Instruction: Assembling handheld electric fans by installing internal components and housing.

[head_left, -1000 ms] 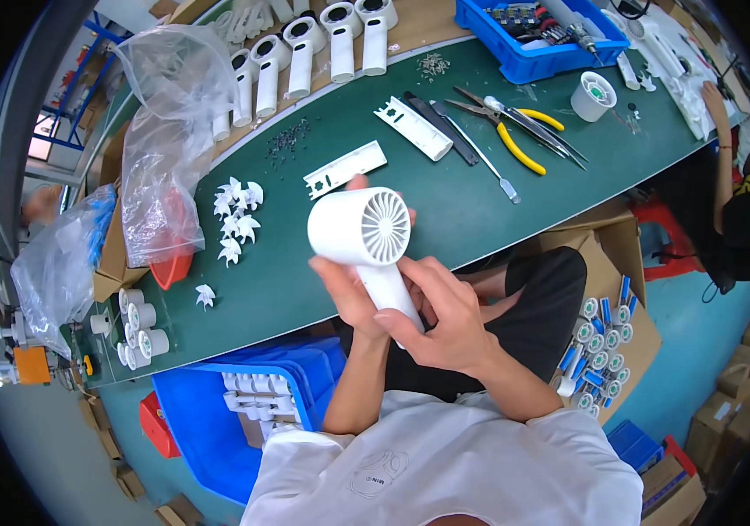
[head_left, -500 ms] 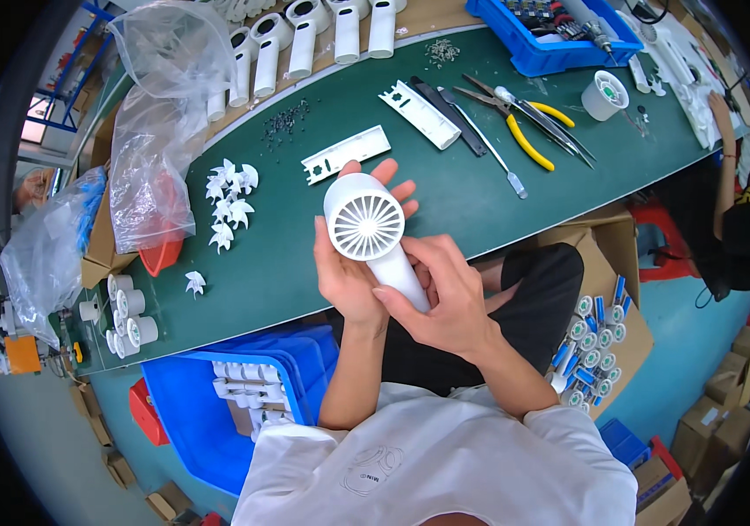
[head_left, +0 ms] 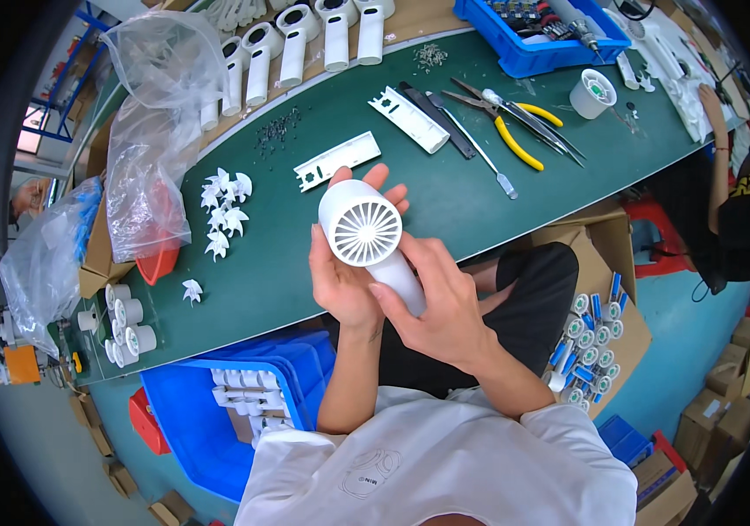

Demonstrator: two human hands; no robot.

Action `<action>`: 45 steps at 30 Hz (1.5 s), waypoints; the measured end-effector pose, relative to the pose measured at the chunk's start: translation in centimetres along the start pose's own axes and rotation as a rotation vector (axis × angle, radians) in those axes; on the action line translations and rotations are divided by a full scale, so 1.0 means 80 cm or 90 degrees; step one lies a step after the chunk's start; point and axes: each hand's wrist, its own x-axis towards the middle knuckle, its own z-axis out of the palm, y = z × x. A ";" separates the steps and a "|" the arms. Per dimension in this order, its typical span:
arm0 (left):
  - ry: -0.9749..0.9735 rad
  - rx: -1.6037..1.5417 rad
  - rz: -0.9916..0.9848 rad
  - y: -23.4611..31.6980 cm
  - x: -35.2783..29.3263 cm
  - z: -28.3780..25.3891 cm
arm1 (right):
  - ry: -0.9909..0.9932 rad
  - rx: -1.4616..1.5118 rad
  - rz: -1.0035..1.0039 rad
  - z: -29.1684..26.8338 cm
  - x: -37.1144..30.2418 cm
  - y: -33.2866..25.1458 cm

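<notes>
A white handheld fan [head_left: 397, 279] rests between my two hands above the near edge of the green table, its round slotted grille facing up toward me. My left hand [head_left: 340, 285] cups the fan's head from the left and beneath, with fingertips showing beyond it. Around the handle, my right hand [head_left: 436, 307] has its thumb on top and its fingers along the far side. Past the fan lie two white half-shells [head_left: 337, 161] of a handle. White fan blades [head_left: 226, 206] are scattered to the left. The underside of the fan is hidden.
Pliers [head_left: 515, 140], tweezers and a small spatula lie right of centre, near a blue tool bin [head_left: 533, 53]. White motor cups [head_left: 134, 337] stand at the left edge. A blue crate [head_left: 200, 430] sits below the table, and a carton [head_left: 629, 351] of motors is at right. Another person's arm [head_left: 721, 153] shows far right.
The view has shifted slightly, so the table's things sit a little differently in the picture. Both hands keep their hold on the fan, which is tilted slightly differently.
</notes>
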 end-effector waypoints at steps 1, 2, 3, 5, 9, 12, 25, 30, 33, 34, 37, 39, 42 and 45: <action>-0.017 -0.013 0.003 0.000 0.000 -0.002 | -0.002 0.008 0.008 -0.001 0.001 -0.003; -0.034 -0.025 0.006 0.000 0.000 -0.005 | -0.002 0.009 0.006 -0.002 0.002 -0.005; -0.036 -0.026 0.006 -0.003 0.000 -0.005 | 0.011 0.020 0.016 -0.003 0.002 -0.007; -0.019 0.071 0.054 -0.009 0.000 -0.007 | 0.025 0.030 0.025 -0.006 0.002 -0.005; -0.107 0.091 0.187 -0.020 -0.007 -0.015 | -0.018 0.244 0.102 -0.024 0.000 0.006; -0.102 0.131 0.182 -0.018 -0.006 -0.013 | -0.079 0.569 0.201 -0.039 -0.004 0.012; -0.124 0.327 0.108 -0.016 -0.003 -0.009 | -0.153 0.756 0.170 -0.067 0.023 -0.035; -0.113 0.277 0.044 -0.014 0.004 -0.006 | -0.153 0.707 0.149 -0.059 0.043 -0.036; -0.114 0.284 -0.003 0.020 0.009 0.000 | -0.166 0.677 0.131 -0.052 0.064 -0.037; -0.138 0.306 -0.055 0.030 0.020 -0.005 | -0.163 0.659 0.124 -0.053 0.071 -0.038; -0.298 0.123 -0.171 0.061 0.056 -0.036 | -0.248 0.515 0.046 -0.041 0.116 -0.036; -0.289 0.375 -0.072 0.058 0.076 -0.056 | -0.285 0.617 0.042 -0.010 0.144 -0.017; -0.279 0.480 -0.014 0.048 0.105 -0.066 | -0.306 0.653 0.050 0.024 0.174 0.014; -0.217 0.332 -0.055 0.037 0.113 -0.072 | -0.301 0.646 0.036 0.037 0.193 0.036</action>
